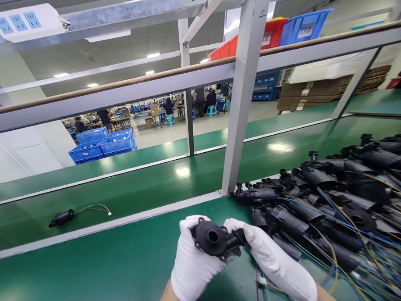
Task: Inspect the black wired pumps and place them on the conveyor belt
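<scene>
Between my two white-gloved hands is a black plastic pump [213, 238], its round end with a central hole turned toward me. My left hand [196, 260] is closed around the pump body from the left and below. At the side spout, my right hand [265, 249] is closed with thumb and fingers on the black tube end. Wires with a white connector [262, 281] hang below my right hand. Just to the right lies a large pile of similar black pumps [298, 217] with blue, yellow and brown wires.
One black pump [61, 218] with thin wires lies on the green conveyor belt [129, 192] at the left. A grey upright post [241, 100] rises behind my hands. Blue crates [103, 145] stand beyond, and people sit farther back.
</scene>
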A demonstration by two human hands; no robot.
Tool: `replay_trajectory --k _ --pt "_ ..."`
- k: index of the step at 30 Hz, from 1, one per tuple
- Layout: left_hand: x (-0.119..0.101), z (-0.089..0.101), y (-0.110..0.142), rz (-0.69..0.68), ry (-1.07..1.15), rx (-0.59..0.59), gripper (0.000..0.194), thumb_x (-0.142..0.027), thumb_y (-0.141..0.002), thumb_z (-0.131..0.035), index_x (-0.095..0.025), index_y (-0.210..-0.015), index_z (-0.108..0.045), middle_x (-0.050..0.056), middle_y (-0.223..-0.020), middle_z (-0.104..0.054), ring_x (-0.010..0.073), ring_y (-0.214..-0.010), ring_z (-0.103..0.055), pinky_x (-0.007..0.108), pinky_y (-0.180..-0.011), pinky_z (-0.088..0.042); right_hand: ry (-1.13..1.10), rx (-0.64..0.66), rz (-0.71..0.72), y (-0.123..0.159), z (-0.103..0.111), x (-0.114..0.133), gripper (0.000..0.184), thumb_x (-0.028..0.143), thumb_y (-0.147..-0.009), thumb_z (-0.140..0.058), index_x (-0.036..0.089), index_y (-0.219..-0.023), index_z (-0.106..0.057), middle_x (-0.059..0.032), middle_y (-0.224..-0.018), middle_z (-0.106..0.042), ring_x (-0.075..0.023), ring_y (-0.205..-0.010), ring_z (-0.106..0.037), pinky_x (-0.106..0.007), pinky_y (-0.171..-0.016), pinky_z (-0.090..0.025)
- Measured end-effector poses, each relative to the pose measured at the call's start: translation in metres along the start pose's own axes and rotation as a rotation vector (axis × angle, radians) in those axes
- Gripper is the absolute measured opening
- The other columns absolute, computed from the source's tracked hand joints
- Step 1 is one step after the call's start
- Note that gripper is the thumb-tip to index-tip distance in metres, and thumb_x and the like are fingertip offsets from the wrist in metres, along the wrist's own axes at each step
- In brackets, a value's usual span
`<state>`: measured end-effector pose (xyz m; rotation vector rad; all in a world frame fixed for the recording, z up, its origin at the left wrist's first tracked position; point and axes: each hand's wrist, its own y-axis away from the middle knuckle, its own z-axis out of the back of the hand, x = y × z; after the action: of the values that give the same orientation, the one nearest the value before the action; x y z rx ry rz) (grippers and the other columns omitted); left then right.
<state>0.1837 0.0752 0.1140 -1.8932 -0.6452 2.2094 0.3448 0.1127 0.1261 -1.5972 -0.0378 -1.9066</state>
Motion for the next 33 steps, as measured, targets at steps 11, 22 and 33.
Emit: replay_trajectory --k 11,22,33 --pt "-0.006 0.000 -0.002 0.038 0.034 0.011 0.064 -0.022 -0.058 -0.080 -0.025 -0.100 -0.033 0.004 -0.105 -0.052 0.0173 -0.088 -0.058 0.034 -0.080 -0.048 0.000 -0.016 -0.012 -0.001 0.000 -0.010 0.060 0.071 -0.097 -0.026 0.023 -0.070 -0.052 -0.0022 -0.069 -0.053 -0.0213 -0.066 -0.051 -0.032 -0.065 -0.045" --pt "0.004 0.018 0.000 -0.231 -0.154 0.116 0.067 -0.016 -0.069 -0.075 -0.027 -0.121 -0.034 0.009 -0.126 -0.051 0.0240 -0.112 -0.058 0.044 -0.097 -0.049 0.378 0.075 0.073 -0.010 0.008 0.006 0.060 0.075 -0.092 -0.036 0.021 -0.070 -0.052 -0.0009 -0.063 -0.056 -0.0163 -0.056 -0.051 -0.026 -0.051 -0.041" --pt "-0.010 0.086 -0.023 -0.179 -0.282 -0.255 0.057 -0.014 -0.090 -0.051 -0.031 -0.141 -0.032 0.008 -0.148 -0.043 0.0231 -0.135 -0.046 0.052 -0.117 -0.035 0.046 0.034 -0.001 -0.020 0.016 0.011 0.050 0.067 -0.091 -0.050 0.021 -0.074 -0.060 -0.0034 -0.068 -0.062 -0.0187 -0.063 -0.059 -0.030 -0.062 -0.050"
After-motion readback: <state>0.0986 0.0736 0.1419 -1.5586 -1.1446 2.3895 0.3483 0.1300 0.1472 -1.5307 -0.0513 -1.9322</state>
